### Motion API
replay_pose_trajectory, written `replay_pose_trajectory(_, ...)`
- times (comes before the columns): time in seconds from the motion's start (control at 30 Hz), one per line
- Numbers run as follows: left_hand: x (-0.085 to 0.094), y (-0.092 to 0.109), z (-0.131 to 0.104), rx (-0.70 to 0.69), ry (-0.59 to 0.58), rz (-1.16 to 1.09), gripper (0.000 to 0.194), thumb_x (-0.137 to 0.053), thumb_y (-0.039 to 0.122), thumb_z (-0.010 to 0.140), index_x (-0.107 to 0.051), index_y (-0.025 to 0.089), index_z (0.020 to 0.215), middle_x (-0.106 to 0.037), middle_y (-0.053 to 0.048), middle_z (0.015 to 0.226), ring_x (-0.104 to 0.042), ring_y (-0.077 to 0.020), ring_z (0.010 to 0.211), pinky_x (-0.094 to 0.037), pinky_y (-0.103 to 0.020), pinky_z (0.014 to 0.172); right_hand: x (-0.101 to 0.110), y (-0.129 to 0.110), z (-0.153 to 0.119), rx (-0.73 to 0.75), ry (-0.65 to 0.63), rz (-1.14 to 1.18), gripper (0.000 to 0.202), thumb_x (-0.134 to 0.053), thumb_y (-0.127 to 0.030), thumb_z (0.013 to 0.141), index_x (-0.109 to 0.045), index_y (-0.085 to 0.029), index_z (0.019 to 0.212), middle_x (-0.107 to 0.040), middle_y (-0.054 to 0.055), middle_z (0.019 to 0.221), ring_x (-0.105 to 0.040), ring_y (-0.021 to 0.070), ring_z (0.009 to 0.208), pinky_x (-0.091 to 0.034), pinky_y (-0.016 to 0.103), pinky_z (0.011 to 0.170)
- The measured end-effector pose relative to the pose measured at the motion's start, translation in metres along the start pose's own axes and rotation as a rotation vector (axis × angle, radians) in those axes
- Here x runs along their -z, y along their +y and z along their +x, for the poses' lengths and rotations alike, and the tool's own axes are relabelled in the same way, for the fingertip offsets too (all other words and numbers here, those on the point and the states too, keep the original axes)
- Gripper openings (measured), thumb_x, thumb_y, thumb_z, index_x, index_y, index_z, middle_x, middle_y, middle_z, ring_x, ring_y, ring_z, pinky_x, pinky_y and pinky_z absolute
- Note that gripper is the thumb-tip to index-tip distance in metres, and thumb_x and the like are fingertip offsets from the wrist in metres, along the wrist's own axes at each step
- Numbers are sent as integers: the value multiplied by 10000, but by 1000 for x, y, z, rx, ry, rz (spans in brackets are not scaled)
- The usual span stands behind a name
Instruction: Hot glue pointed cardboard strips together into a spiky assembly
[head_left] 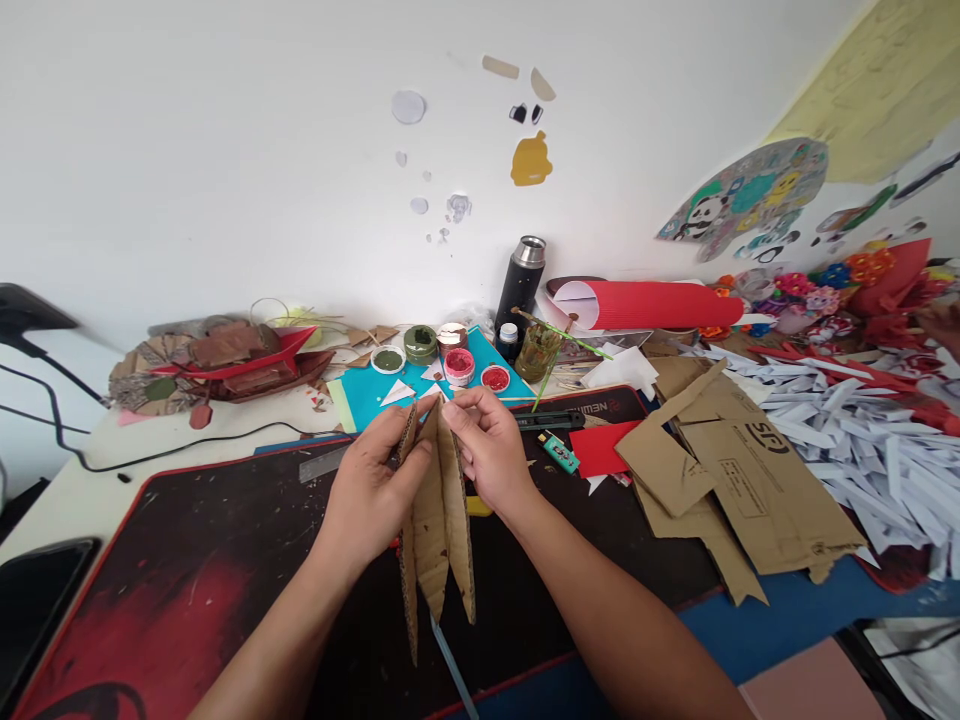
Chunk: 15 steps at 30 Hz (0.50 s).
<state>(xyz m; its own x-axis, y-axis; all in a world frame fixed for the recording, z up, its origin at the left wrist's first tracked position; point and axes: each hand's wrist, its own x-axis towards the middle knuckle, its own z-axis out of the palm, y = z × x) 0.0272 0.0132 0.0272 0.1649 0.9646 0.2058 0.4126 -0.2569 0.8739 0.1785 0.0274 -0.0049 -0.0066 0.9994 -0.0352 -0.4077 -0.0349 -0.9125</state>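
Between my hands is a long piece of brown cardboard [430,520], folded lengthwise into panels that taper to points. My left hand [379,480] grips its left panel, thumb inside and fingers behind. At the upper right end, my right hand [487,440] pinches the edge of the right panel between thumb and fingers. Beneath the cardboard's lower tip a thin light-blue strip [454,668] shows on the dark desk mat [225,540]. Some yellow thing [478,506] peeks out behind the right panel, mostly hidden.
Open paint pots [459,367] and white paper triangles [397,392] sit on a turquoise sheet [360,400]. A black cutter [551,420], a green lighter [559,452] and cardboard sheets [757,490] lie rightward. A black flask [519,285] stands behind; a cardboard boat [247,355] is at left.
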Motion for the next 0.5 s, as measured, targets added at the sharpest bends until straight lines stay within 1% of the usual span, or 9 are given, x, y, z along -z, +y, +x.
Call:
replay_pose_trajectory(0.23,1,-1,0,-5,-8,-16,454,-584,334,963,-733,214,1375,-720,-28,1070,-672,-226,1065,-530,-349,1019,0,0,0,-5,-4,26,490,-864,-644,790,-588,-249,881,-387,-146,496,-233,59,366,-207,184,309)
replay_pose_trajectory(0.5,1,-1,-1,-10,-6,-10,449,-590,324,958,-737,226,1371,-732,-30,1085,-682,-236,1081,-536,-367,1030,0,0,0,-15,-5,45,468,-865,-617,796,-589,-250,885,-398,-144,500,-233,61,365,-203,185,306)
